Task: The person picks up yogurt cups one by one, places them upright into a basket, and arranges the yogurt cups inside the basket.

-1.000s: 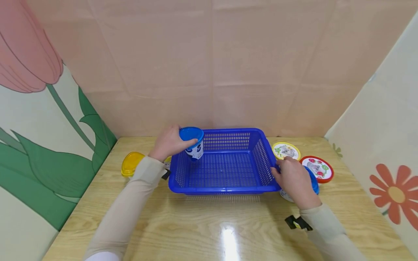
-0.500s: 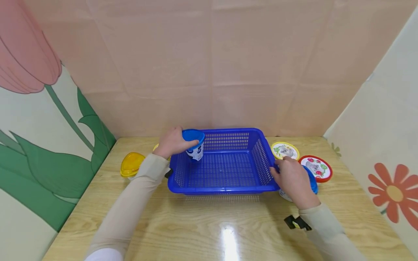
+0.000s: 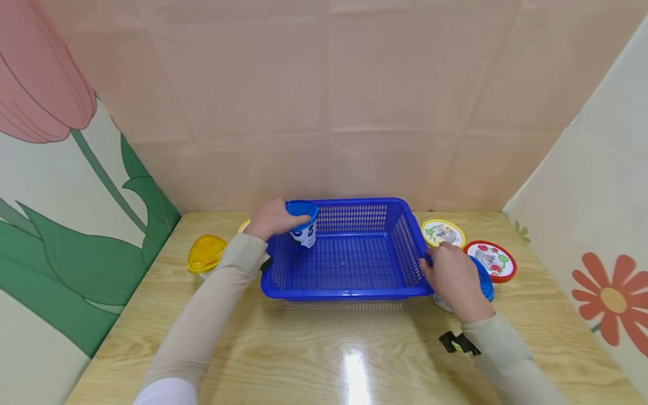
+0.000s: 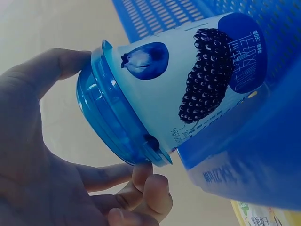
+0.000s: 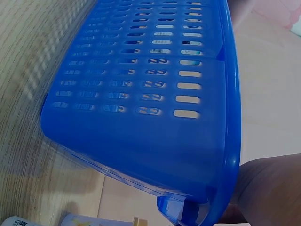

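My left hand (image 3: 275, 219) pinches the blue lid of a yogurt cup (image 3: 305, 235), its thumb and fingers on opposite sides of the lid. The cup hangs upright inside the left end of the blue plastic basket (image 3: 349, 295). Blueberry and blackberry pictures show on its white side in the left wrist view, where the cup (image 4: 160, 89) overlaps the basket wall. At the basket's right end, my right hand (image 3: 455, 281) grips the rim. In the right wrist view that hand (image 5: 273, 188) shows beside the basket rim (image 5: 231, 122). Another blue-lidded cup (image 3: 485, 278) is partly hidden beneath my right hand.
Right of the basket are a cup with a yellow-rimmed lid (image 3: 443, 233) and one with a red-rimmed lid (image 3: 490, 261). A cup with a yellow lid (image 3: 206, 254) stands left, and another yellow rim (image 3: 244, 226) peeks out behind my left hand. A wall rises behind.
My left hand has shifted slightly to the right and down with the yogurt cup, further into the basket. My right hand keeps its hold on the rim.
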The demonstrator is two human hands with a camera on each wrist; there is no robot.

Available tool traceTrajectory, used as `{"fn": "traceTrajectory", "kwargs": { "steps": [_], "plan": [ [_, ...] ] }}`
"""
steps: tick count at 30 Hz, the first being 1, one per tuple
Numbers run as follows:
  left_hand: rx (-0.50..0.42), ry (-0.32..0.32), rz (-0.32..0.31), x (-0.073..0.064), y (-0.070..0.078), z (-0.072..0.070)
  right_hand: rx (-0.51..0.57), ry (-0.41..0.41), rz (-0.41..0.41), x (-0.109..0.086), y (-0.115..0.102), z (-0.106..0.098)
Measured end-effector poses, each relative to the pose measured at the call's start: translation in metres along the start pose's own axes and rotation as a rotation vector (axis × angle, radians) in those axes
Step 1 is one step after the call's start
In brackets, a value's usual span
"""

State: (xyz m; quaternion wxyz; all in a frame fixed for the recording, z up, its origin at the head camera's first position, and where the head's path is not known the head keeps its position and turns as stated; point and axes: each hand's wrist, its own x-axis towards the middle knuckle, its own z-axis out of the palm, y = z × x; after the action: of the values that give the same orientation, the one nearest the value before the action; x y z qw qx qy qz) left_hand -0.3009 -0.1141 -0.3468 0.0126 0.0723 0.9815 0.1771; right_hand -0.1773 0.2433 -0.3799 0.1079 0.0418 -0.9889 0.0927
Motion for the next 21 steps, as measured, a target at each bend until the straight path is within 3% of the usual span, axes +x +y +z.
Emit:
{"fn": "traceTrajectory", "kwargs": {
  "steps": [21],
  "plan": [
    [-0.002,-0.018,-0.041,0.01,0.007,0.012,0.005,0.01,0.0,0.001,0.001,0.002]
  ]
}}
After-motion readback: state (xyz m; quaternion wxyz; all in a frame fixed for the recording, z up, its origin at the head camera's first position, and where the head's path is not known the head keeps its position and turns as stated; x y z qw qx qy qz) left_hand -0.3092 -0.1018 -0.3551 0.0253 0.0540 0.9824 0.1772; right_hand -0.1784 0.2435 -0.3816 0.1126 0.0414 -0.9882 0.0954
